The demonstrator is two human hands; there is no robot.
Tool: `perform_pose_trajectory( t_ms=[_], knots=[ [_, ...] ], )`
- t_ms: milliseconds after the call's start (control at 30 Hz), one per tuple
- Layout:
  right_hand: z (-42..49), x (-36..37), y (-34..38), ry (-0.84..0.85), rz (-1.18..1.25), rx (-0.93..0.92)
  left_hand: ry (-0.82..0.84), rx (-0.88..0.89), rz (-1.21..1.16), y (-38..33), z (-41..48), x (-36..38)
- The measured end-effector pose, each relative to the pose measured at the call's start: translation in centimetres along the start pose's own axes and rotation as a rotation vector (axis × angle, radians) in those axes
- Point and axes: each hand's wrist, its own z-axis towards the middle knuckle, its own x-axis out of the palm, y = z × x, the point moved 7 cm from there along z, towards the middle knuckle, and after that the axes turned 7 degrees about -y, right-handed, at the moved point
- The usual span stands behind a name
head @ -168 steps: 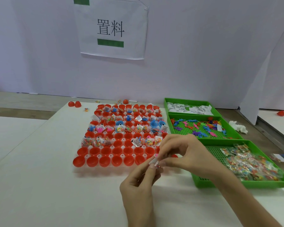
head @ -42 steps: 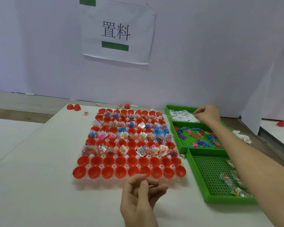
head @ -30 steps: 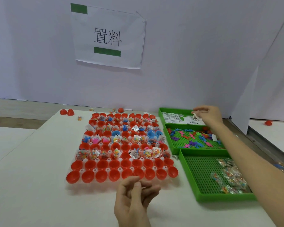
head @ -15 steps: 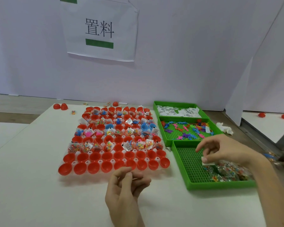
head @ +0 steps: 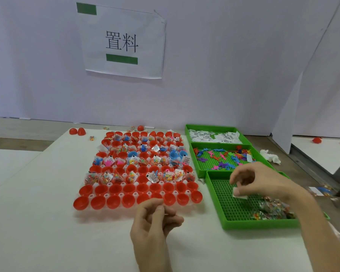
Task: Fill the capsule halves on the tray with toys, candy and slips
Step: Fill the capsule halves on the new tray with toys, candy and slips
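Observation:
A clear tray point(head: 77, 211) on the white table holds rows of red capsule halves point(head: 114, 201). The far rows hold toys, candy packets and slips; the two nearest rows are bare. My right hand point(head: 263, 183) hovers over the near green bin point(head: 234, 211) and pinches a white slip point(head: 240, 195) between thumb and fingers. Candy packets point(head: 273, 210) lie in that bin's right part. My left hand point(head: 155, 220) hangs just in front of the tray, fingers loosely curled, with nothing visible in it.
Two more green bins stand behind: coloured toys point(head: 222, 157) in the middle one, white slips point(head: 214, 135) in the far one. Loose red halves point(head: 77, 131) lie at the table's far left corner. A white tissue point(head: 270, 157) lies right of the bins.
My right hand came back from the far slip bin with a slip and now hangs over the candy bin. My left hand has stayed in front of the tray.

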Motion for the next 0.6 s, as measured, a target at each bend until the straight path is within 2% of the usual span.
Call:
perform_pose_trajectory(
  t_ms=[67,167,233,300,400,600],
  knots=[
    [-0.1,1.0,2.5,0.003,0.239,-0.112,0.126,-0.016,0.071,0.6,-0.5,1.3],
    [-0.6,5.3,6.1,0.216,0.452,-0.239,0.322,-0.051,0.189,1.6,-1.8,3.3],
    [-0.9,8.3,7.7,0.333,0.41,-0.324,0.35,-0.107,0.204,2.1,-2.0,3.4],
    [-0.9,9.7,8.3,0.34,0.344,-0.368,0.325,-0.156,0.197,2.0,-1.7,3.0],
    [-0.8,9.8,7.9,0.307,0.314,-0.361,0.341,-0.252,0.196,2.3,-1.6,2.7],
    [-1.0,10.3,7.5,0.446,0.35,-0.341,0.427,-0.376,0.19,2.8,-2.3,2.9]
  ],
)
